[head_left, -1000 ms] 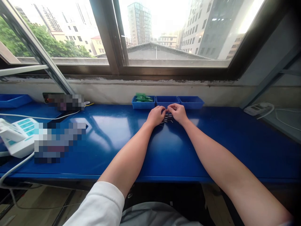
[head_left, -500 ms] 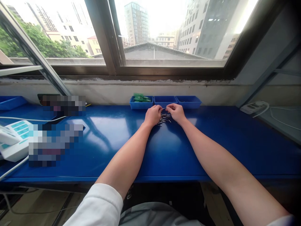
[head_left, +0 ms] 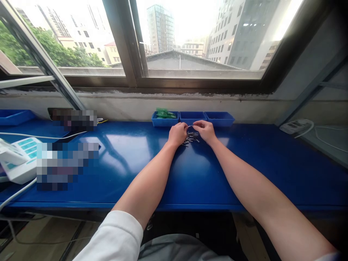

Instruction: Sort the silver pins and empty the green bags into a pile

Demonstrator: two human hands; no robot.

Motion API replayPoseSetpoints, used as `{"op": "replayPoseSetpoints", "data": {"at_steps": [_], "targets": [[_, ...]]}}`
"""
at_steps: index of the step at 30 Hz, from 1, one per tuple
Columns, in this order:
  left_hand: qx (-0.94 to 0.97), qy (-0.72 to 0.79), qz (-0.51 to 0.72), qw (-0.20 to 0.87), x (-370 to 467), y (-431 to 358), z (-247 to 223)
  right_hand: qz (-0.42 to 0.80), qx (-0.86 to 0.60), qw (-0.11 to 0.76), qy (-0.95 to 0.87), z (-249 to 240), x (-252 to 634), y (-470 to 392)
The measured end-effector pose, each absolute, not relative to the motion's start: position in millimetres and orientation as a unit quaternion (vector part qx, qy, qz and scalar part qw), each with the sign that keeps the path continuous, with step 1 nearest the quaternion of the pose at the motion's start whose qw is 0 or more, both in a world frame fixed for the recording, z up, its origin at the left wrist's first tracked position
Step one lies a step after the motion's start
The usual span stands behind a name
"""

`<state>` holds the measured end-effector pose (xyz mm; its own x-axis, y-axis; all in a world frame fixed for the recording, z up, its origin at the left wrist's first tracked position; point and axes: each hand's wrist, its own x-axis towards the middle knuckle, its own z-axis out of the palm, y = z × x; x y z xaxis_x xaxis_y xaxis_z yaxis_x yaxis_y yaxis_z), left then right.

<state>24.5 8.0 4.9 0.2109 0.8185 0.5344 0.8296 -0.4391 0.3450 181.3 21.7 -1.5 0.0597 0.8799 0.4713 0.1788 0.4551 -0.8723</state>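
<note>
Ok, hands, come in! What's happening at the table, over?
Left hand and right hand pinching one thin dark stick between them. Loose pile of thin, dark-and-silver sticks beside left hand. Three shallow blue trays close behind.

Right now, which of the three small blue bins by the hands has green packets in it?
The left bin, at the row's left end; no green shows in the middle bin or right bin.

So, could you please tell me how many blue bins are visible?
4: left bin, middle bin and right bin side by side along the back, plus another bin at the far left.
</note>
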Motion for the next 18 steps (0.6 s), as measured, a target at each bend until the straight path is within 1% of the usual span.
{"op": "replayPoseSetpoints", "data": {"at_steps": [11, 15, 18], "targets": [[-0.778, -0.534, -0.331, 0.002, 24.2, 4.8, 7.4, 0.311, -0.458, 0.577, -0.601, 1.7, 182.6, 17.5], [-0.765, -0.544, -0.345, 0.002, 24.4, 5.3, 6.6, 0.287, -0.465, 0.595, -0.589, -0.6, 185.3, 23.3], [-0.75, -0.567, -0.341, -0.013, 23.9, 6.7, 5.6, 0.246, -0.484, 0.611, -0.576, -1.6, 190.4, 27.8]]}}
